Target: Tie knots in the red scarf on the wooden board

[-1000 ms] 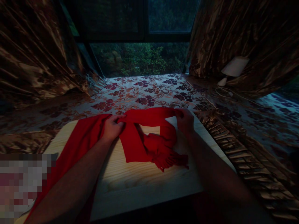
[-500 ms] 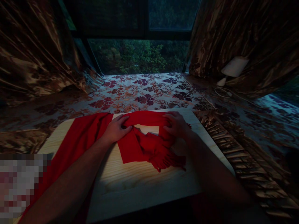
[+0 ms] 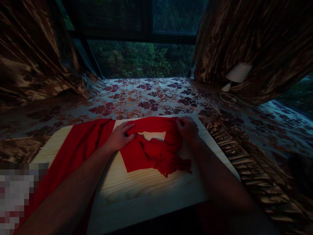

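Dim light falls through a window (image 3: 146, 37) onto a flower-patterned cover (image 3: 149, 105), with gathered curtains (image 3: 232, 39) on both sides and a white lamp (image 3: 239, 72) at right. I follow the scene remotely through the head camera, above a pale wooden tabletop (image 3: 137, 192).

Along its far edge, my left hand (image 3: 119, 137) lies partly open on a red scarf (image 3: 154, 124), fingers on the far band and thumb apart near the inner edge; I cannot tell whether it pinches the fabric. My right hand (image 3: 188, 128) has its fingers curled at the far right bend, its hold likewise unclear. The wide spacing probably steadies the band between them, which looks soft enough to ruck up if pressed at only one point. The flat wood appears to support the folds, which go round a small gap of bare wood, with the fringe (image 3: 171, 167) gathered on the near side, toward the right.

I count two hands, one lamp, one tabletop and one window opening with several panes. More red fabric (image 3: 80, 140) slants down the left side, beside and partly behind my left forearm (image 3: 73, 182). Whether it joins the scarf, making one piece or two, I cannot tell from here.
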The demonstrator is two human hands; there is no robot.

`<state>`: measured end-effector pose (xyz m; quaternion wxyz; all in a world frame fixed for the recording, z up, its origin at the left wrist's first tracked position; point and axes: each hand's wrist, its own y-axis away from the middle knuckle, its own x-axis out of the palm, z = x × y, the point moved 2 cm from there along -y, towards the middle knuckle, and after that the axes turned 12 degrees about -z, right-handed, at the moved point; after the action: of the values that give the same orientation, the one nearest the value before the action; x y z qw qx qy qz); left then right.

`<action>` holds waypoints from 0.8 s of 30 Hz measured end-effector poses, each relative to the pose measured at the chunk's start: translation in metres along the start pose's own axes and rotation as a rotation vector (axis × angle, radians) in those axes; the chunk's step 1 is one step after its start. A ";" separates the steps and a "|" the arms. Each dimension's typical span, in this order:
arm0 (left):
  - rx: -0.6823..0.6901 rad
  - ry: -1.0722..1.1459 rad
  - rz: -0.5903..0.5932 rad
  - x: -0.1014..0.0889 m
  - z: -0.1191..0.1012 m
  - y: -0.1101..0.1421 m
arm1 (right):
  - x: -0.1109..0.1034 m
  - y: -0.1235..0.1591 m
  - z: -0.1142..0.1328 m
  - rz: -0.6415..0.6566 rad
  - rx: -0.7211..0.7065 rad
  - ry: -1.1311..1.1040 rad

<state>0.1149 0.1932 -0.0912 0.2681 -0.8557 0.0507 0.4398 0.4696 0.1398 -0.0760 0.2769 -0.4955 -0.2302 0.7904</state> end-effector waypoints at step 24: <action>0.047 -0.010 -0.053 0.006 0.006 0.003 | 0.001 -0.019 -0.021 0.438 0.213 -0.281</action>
<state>0.1132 0.1948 -0.1000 0.3002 -0.8479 0.0369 0.4354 0.4923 0.1570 -0.0731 0.1157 -0.3871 -0.0693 0.9121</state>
